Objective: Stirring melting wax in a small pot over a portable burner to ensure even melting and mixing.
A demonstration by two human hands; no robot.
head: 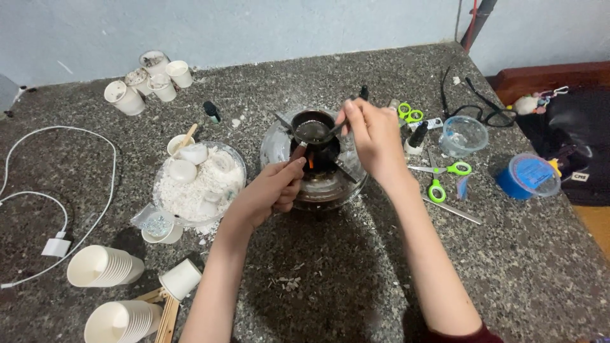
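On a speckled grey stone counter, seen from the head camera looking down, a person works over a small dark pot that sits on a little burner inside a clear glass bowl, near the middle of the counter. An orange flame shows just under the pot. The left hand has its fingers curled shut around the pot's handle, steadying it from the near side. The right hand pinches a thin stirring stick between closed fingertips, its tip dipped into the pot. The step in hand looks like stirring a melting liquid over the flame; any next move would call for a steady grip on the handle and care to keep fingers off the flame and the hot rim. To the left stands another glass bowl of white flakes and lumps, with stacks of white paper cups nearer the edge and more cups at the back. To the right lie green-handled scissors, a small clear tub and a blue-lidded tub. A white cable loops along the left side.
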